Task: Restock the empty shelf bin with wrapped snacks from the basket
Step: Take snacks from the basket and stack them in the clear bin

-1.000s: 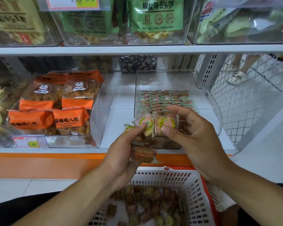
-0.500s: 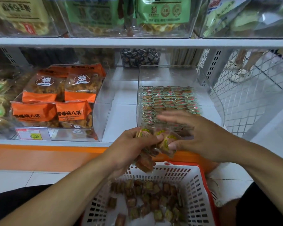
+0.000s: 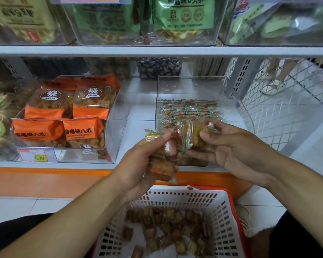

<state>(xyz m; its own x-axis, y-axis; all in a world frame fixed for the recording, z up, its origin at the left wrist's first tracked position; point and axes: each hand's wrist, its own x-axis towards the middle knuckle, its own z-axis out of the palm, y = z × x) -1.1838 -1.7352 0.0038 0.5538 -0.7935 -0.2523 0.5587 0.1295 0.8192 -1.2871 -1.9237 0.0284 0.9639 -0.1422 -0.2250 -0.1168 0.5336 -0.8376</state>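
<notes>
Both bare forearms reach forward and inward, the left hand [image 3: 147,161] curled with its thumb on top around a clutch of wrapped snacks [image 3: 163,162], the right hand [image 3: 237,148] just beside it, palm turned left, thumb and fingertips pinching more of them.

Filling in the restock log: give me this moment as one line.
left hand: grips snacks | right hand: pinches snack | bin: partly filled | basket: snacks remain
</notes>
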